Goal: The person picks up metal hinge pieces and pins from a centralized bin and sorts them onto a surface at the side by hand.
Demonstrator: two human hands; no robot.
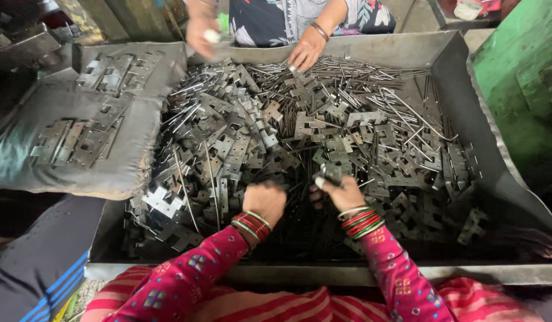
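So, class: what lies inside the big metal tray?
The metal tray holds piled hinge plates and thin metal pins. The heap covers the tray's floor, and both hands hide the parts beneath them.

Mount: on my head, the only view.
Facing: steeply down and forward over the metal tray (407, 50), from its near edge to its far edge.
Nearness: close; my hands sit low in frame, just past the near edge.
Shared: nothing, one camera.

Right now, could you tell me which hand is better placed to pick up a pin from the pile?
Probably the left hand: it looks closed but free, resting on the dark pins. The right hand already pinches a hinge piece.
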